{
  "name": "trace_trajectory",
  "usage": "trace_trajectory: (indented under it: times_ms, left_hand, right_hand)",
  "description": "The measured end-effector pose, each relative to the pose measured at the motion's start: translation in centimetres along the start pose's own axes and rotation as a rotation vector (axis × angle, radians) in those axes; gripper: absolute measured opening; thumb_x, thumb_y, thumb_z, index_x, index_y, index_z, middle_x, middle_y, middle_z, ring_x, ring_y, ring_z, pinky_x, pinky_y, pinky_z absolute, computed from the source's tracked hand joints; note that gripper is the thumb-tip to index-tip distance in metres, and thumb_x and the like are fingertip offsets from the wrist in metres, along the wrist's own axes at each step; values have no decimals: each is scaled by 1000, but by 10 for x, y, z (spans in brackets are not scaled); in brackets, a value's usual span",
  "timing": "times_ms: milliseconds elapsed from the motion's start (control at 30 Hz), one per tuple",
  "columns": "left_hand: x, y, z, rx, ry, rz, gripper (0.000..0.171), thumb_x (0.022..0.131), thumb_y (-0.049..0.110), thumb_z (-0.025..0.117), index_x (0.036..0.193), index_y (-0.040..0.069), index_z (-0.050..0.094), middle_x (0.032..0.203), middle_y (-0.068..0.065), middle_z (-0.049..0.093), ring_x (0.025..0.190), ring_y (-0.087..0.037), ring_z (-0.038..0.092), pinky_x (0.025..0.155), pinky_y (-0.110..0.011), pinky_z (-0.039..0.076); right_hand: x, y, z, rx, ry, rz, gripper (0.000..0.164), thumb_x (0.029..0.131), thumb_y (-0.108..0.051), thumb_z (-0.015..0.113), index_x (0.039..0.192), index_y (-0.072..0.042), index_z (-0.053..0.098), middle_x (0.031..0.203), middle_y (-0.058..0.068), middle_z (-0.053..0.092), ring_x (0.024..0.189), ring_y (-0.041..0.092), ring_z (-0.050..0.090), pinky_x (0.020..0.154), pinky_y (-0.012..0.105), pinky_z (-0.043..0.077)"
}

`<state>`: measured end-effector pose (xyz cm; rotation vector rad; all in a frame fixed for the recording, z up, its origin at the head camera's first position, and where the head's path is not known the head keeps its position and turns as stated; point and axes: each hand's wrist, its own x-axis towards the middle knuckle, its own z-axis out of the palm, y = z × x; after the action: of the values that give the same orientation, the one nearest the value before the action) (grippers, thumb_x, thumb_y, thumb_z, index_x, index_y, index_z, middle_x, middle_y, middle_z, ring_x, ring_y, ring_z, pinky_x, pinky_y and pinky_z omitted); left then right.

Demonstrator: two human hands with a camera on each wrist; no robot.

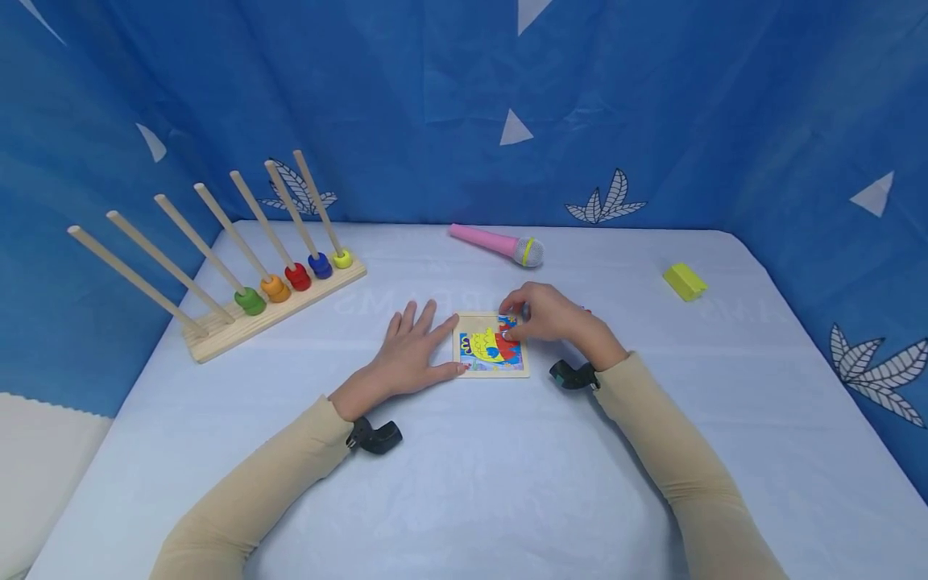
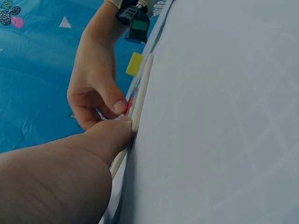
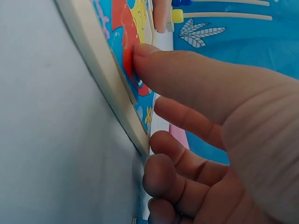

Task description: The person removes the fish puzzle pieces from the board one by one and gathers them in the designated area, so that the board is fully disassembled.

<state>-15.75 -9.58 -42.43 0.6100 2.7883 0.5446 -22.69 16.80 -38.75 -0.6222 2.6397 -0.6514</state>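
A small wooden jigsaw puzzle (image 1: 493, 374) with a yellow and red fish picture lies on the table between both hands. Bare wood shows in its upper left part. My left hand (image 1: 408, 359) is spread beside it, fingers straight, the thumb (image 2: 122, 122) at the frame's near left corner. Over the right side, my right hand (image 1: 547, 314) has curled fingers and holds a red and blue puzzle piece (image 3: 127, 60), its thumb pressed on the red. That piece's edge stands slightly proud of the frame in the right wrist view.
A wooden bead rack (image 1: 279, 310) with upright pegs and coloured beads stands at back left. Behind the puzzle lies a pink toy microphone (image 1: 493, 242). A yellow block (image 1: 685, 282) sits at the right. Something small and red (image 1: 586, 309) peeks out behind my right wrist.
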Motion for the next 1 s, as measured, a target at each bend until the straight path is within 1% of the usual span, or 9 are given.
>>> trace_trajectory:
  times_ms: [200,367,533,700,900,1000]
  left_hand:
    - [0,0,-2,-2,0,-1,86,93,60,61,163,22,29,172,-20,6,158,-49,-4,124,-68,2]
    - [0,0,-2,0,4,6,85,93,60,60,162,22,29,172,-20,7,158,-49,-4,124,-68,2]
    - [0,0,-2,-3,9,11,85,93,60,60,162,21,30,172,-20,7,158,-49,-4,124,-68,2]
    - [0,0,-2,-2,12,11,85,93,60,60,162,21,30,172,-20,8,158,-49,-4,124,-68,3]
    - [-1,0,0,-3,13,11,85,93,61,60,162,21,30,172,-20,8,158,-49,-4,124,-68,3]
    - [0,0,0,0,11,11,85,93,61,60,162,22,30,172,-20,7,158,-49,-4,124,-68,3]
  right_hand:
    - [1,-1,1,-19,6,-8,39,82,-24,86,117,-12,75,105,6,65,92,21,55,76,29,49]
    - [3,-1,2,-32,7,-19,38,81,-23,86,114,-12,72,103,6,66,91,21,55,78,30,49]
    - [2,-2,2,-18,12,-30,36,81,-21,86,110,-12,67,101,7,66,90,23,56,80,33,50]
    - [-1,-3,2,5,-4,-10,35,83,-19,85,107,-15,60,104,9,66,90,24,57,80,34,51]
    - [-3,-9,3,25,-25,-8,33,85,-15,82,103,-15,54,96,8,64,84,23,58,77,33,48]
    - [-4,-12,4,31,-35,-14,32,87,-13,80,102,-15,53,100,8,67,85,24,59,78,34,49]
